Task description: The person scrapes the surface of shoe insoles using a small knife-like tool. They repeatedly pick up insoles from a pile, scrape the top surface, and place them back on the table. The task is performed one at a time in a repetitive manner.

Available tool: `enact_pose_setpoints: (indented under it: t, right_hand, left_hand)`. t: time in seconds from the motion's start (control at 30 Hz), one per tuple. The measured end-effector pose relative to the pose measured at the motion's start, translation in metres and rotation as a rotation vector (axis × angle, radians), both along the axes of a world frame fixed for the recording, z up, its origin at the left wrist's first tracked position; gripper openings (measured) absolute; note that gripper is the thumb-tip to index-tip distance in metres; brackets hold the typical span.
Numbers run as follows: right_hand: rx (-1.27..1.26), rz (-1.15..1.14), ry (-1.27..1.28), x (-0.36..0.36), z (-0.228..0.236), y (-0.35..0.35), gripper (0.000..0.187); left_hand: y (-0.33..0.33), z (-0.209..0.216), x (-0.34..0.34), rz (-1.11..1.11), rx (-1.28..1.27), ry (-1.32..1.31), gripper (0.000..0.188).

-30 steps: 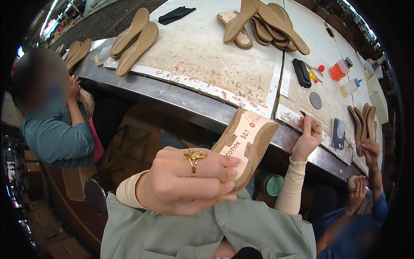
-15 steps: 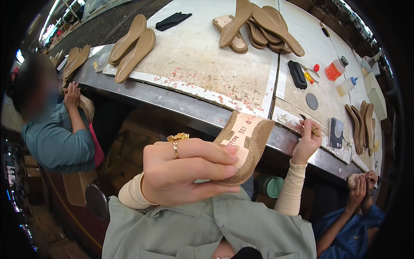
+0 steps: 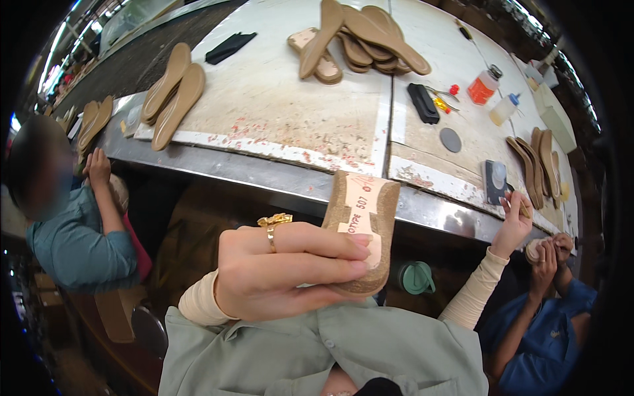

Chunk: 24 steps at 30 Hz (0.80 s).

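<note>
My left hand (image 3: 297,264) is closed around the heel end of a brown shoe sole (image 3: 384,218). The sole is raised in front of my chest, and its pale pink printed patch faces me. Over at the table's right edge, my right hand (image 3: 515,221) pinches a thin tool (image 3: 526,209) with a tan handle and a dark tip. That tip is close beside a dark rectangular block (image 3: 494,191) topped by a pale round piece. I cannot tell whether they touch.
Brown soles lie in a pile (image 3: 370,39) at the back, with others at left (image 3: 178,99) and right (image 3: 545,158). A black case (image 3: 422,103), pliers, a grey disc (image 3: 450,140) and two bottles (image 3: 485,84) stand on the table. Co-workers sit on both sides.
My right hand has moved right with the tool, towards the dark block. The left hand keeps the sole, now turned slightly more upright. The view has shifted right.
</note>
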State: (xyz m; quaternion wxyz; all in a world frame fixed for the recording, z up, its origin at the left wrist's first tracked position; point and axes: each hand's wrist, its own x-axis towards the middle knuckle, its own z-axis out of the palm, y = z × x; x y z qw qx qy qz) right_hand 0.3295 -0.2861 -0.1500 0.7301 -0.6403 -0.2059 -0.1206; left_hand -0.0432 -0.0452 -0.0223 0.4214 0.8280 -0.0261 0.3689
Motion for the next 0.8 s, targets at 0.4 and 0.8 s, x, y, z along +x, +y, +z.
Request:
enact_pose_setpoints:
  t: [0.4, 0.8]
  right_hand:
    - [-0.361, -0.063, 0.058, 0.063, -0.013, -0.055, 0.015]
    - [-0.414, -0.013, 0.083, 0.069, -0.012, -0.02, 0.016]
  left_hand:
    - [-0.004, 0.0, 0.018, -0.038, 0.002, -0.013, 0.037]
    - [-0.003, 0.0, 0.017, -0.017, 0.004, -0.023, 0.036]
